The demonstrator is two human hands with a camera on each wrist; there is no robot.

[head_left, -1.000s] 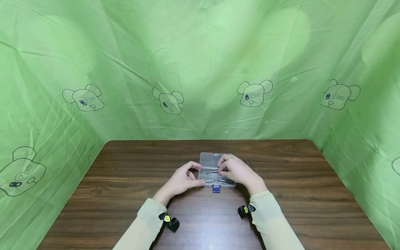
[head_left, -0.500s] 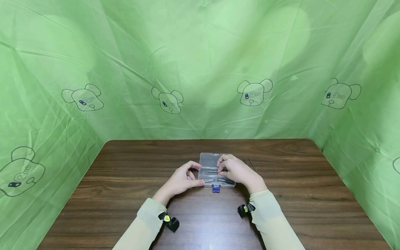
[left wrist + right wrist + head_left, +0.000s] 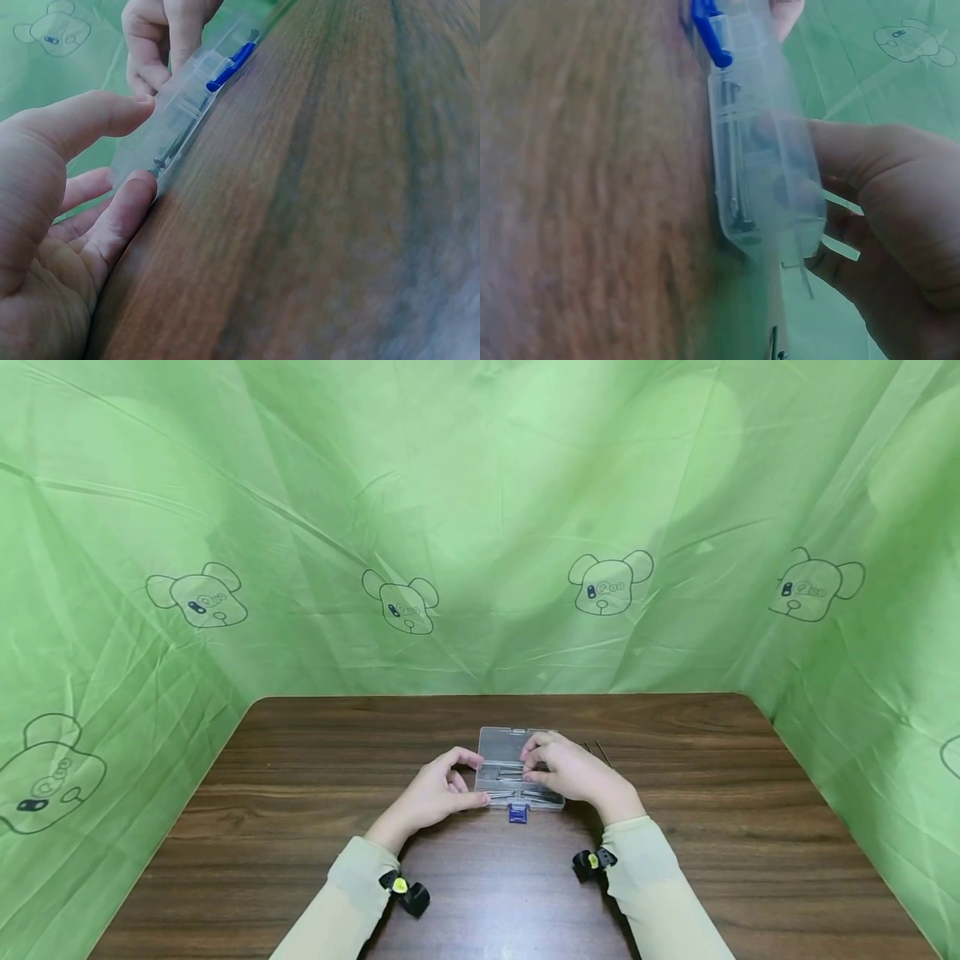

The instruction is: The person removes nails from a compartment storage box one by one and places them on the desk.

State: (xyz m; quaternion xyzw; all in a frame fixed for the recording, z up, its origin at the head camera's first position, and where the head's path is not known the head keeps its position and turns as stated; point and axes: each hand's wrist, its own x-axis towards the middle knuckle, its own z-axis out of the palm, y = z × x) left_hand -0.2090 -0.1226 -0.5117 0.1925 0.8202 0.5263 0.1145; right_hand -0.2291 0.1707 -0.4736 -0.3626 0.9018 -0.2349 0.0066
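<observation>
An open clear plastic box (image 3: 497, 747) lies on the table, its lid folded back and a blue latch (image 3: 517, 813) at its front. Long thin metal pieces (image 3: 536, 797), resembling nails, lie in its compartments. My left hand (image 3: 431, 789) holds the box's left end between thumb and fingers. Over the back compartment, my right hand (image 3: 573, 768) has bent fingers reaching inside. In the right wrist view, fingertips of the right hand (image 3: 900, 195) show blurred through the box wall. Whether they pinch a metal piece is hidden.
Thin dark metal rods (image 3: 602, 752) lie on the table just right of the box, partly behind the right hand. The brown wood-grain table (image 3: 300, 827) ends at a green curtain (image 3: 480, 527) on the back and sides.
The right wrist has shifted very slightly to the right. Both hands otherwise stay in place on and over the box.
</observation>
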